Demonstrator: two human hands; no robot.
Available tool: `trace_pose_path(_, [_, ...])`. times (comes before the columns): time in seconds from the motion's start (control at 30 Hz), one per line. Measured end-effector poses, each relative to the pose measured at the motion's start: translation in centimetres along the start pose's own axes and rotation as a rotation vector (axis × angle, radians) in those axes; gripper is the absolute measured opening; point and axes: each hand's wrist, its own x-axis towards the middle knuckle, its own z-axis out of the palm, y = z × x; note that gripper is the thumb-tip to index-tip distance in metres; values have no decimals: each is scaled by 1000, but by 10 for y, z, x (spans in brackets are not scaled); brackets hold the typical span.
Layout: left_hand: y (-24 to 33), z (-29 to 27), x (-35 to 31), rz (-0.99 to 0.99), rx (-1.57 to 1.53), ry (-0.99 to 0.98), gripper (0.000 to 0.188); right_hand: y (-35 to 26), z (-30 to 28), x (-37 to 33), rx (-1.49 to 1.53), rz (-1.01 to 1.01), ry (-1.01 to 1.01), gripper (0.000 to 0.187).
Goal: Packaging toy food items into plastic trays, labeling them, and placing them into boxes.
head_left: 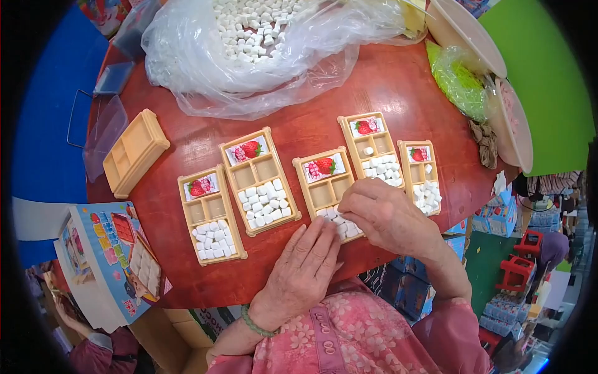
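Note:
Both hands are at the middle beige compartment tray [319,192], which holds a strawberry-printed packet [324,166] at its far end and small white marshmallows [344,228] at its near end. My left hand [304,268] lies with fingers stretched out against the tray's near left edge. Over the marshmallows, my right hand [389,215] has its fingers curled together; whatever they hold is hidden. A similar filled tray [265,176] stands left of it, with another tray [206,209] farther left. To the right are a tray [375,139] and a narrower-looking tray [416,163], each with loose marshmallows in a small compartment.
Marshmallows [252,31] fill a large clear plastic bag [193,75] at the back. A stack of trays [134,153] and a printed box [115,262] stand at left. Pale basins [514,121] and a green bag [458,81] line the right edge. Another person's hand [68,311] shows lower left.

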Motion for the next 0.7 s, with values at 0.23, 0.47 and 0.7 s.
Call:
trace_pose_path(0.23, [1, 0, 5, 4, 33, -79, 48, 0, -2, 0, -77, -75, -28, 15])
trace_pose_path(0.47, [-1, 3, 3, -7, -9, -71, 43, -18, -5, 2, -235, -122, -159, 27])
trace_pose_path(0.7, [-3, 1, 3, -17, -22, -66, 41, -15, 1, 5, -165, -98, -143, 30])
